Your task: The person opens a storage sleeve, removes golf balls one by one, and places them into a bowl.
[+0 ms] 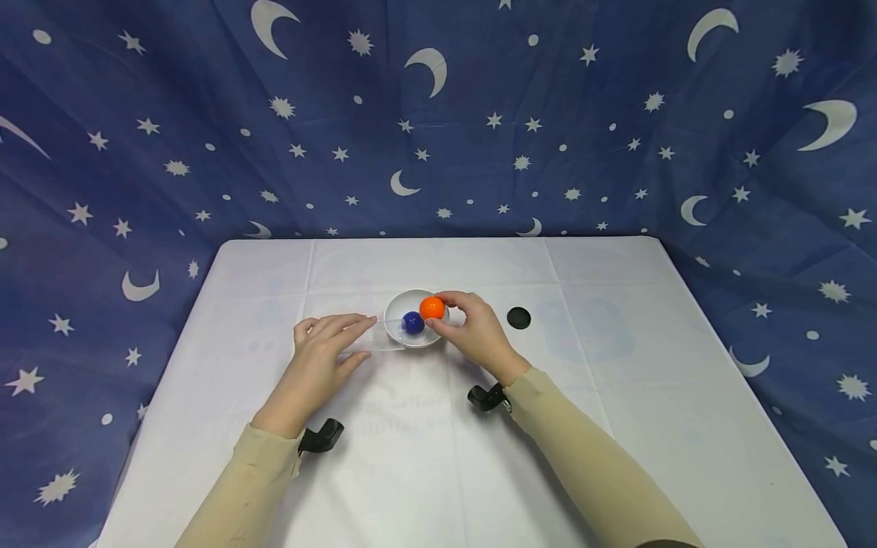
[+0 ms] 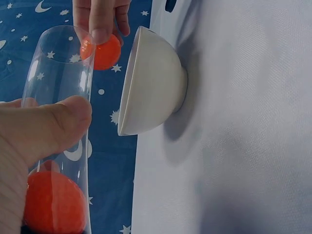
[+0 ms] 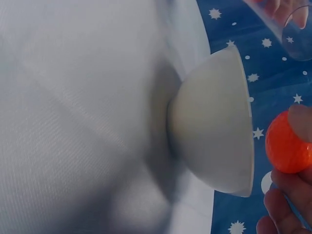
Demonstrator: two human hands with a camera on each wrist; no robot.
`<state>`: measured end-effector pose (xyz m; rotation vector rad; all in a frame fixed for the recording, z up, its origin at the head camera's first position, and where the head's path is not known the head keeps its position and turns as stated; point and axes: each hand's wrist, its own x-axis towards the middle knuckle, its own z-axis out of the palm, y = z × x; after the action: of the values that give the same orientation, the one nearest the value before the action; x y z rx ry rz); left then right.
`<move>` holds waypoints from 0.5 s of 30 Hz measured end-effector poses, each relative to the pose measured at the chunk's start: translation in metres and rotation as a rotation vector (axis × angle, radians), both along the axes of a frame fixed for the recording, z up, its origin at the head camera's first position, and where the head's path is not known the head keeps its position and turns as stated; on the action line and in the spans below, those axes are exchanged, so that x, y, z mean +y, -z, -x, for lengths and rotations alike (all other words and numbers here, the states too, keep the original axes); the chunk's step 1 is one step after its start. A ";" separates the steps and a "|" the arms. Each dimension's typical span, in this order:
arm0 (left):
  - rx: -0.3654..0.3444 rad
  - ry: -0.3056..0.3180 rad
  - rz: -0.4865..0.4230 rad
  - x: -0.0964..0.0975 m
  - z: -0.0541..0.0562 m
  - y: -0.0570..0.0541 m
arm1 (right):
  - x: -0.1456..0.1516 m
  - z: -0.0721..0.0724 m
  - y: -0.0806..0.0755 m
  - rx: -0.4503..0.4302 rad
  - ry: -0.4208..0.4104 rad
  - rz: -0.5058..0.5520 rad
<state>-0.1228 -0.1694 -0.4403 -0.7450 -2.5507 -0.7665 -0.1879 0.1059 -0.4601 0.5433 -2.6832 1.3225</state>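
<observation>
My left hand (image 1: 322, 365) grips a clear tube (image 2: 56, 73) that lies sideways, its mouth toward the white bowl (image 2: 153, 83). Inside the tube, by the wrist end, sits an orange-red ball (image 2: 56, 202); the hand hides it from the head view. Between thumb and fingertips, my right hand (image 1: 479, 331) pinches an orange ball (image 1: 432, 307) over the right part of the bowl, close to the tube's mouth. A blue ball (image 1: 413, 323) shows within the bowl's outline in the head view, where the tube's end overlaps it.
A small black disc (image 1: 518, 317) lies on the white-covered table (image 1: 425, 472) to the right of the bowl. Behind the table and at both sides hangs a blue cloth (image 1: 473, 91) with moons and stars. Each wrist carries a black camera mount.
</observation>
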 end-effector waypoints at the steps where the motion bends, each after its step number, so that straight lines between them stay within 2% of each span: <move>1: -0.001 0.000 0.000 0.000 0.000 0.000 | 0.000 0.000 0.001 0.001 0.006 -0.017; 6: -0.005 -0.001 0.000 -0.001 0.000 0.001 | -0.001 0.004 0.006 0.001 0.019 -0.095; 15: -0.002 0.002 -0.001 -0.001 -0.001 0.002 | -0.005 0.009 0.008 0.023 -0.012 -0.191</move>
<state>-0.1220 -0.1703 -0.4418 -0.7471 -2.5513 -0.7693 -0.1974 0.1009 -0.4677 0.5906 -2.8079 1.0620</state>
